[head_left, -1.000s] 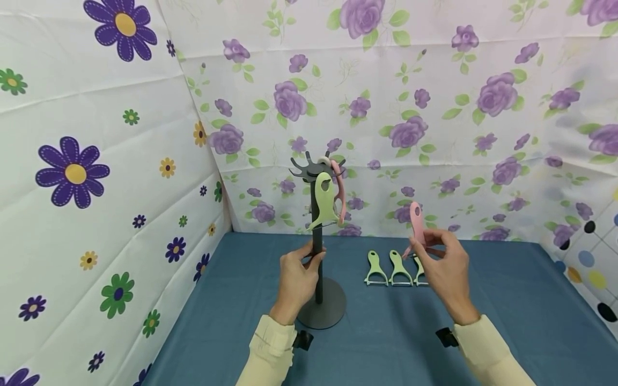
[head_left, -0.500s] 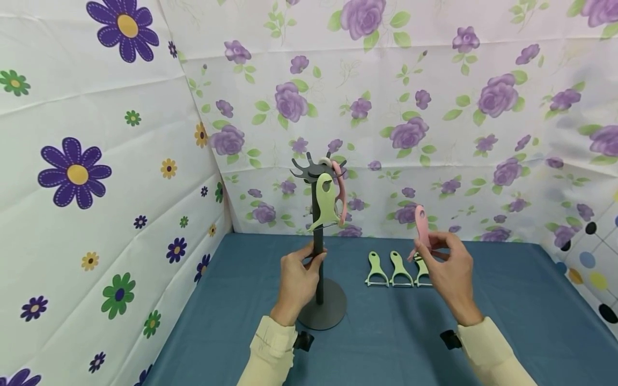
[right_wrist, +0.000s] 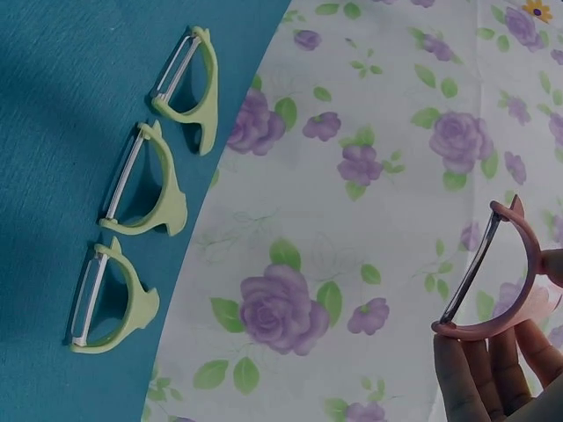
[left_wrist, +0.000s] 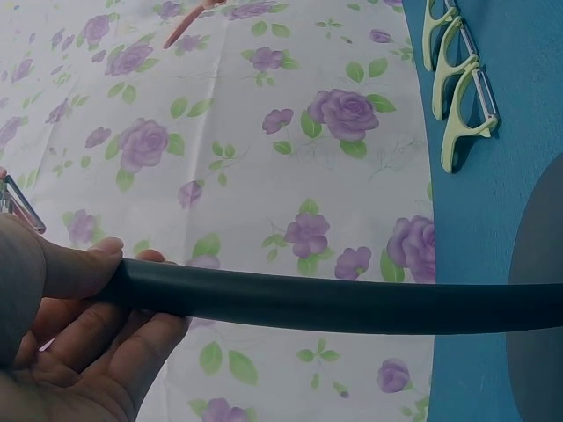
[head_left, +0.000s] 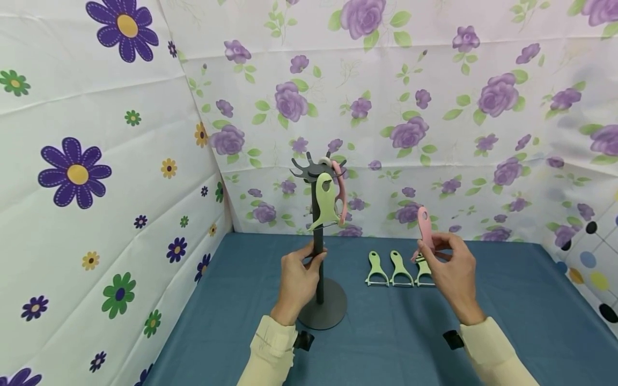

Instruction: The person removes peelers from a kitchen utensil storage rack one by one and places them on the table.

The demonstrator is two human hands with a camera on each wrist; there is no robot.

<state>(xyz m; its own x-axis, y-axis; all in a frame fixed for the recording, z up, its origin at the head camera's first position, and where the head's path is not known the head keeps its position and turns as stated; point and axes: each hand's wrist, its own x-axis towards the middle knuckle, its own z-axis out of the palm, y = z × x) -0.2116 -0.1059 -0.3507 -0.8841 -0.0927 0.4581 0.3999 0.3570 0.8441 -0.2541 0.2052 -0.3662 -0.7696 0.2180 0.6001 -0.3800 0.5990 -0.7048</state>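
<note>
My left hand (head_left: pixel 300 281) grips the dark pole (left_wrist: pixel 317 297) of an upright rack (head_left: pixel 322 308) between thumb and fingers. From the rack's hooked top hang a green peeler (head_left: pixel 325 199) and a pink peeler (head_left: pixel 340 187). To the right, my right hand (head_left: pixel 451 271) pinches another pink peeler (head_left: pixel 425 224), handle end up, above the table. Its blade and curved frame show in the right wrist view, with fingers (right_wrist: pixel 501 369) around the frame. Three green peelers (head_left: pixel 401 271) lie in a row on the cloth, the rightmost partly behind my right hand.
A blue cloth (head_left: pixel 376 343) covers the table. Behind it hangs a white sheet with purple roses (head_left: pixel 407 131); a flowered sheet (head_left: pixel 116 225) forms the left side. Several hooks (head_left: pixel 301 170) on the rack's left carry nothing.
My right hand has drifted slightly right and down with the pink peeler, showing more of the rightmost green peeler. My left hand stays on the pole.
</note>
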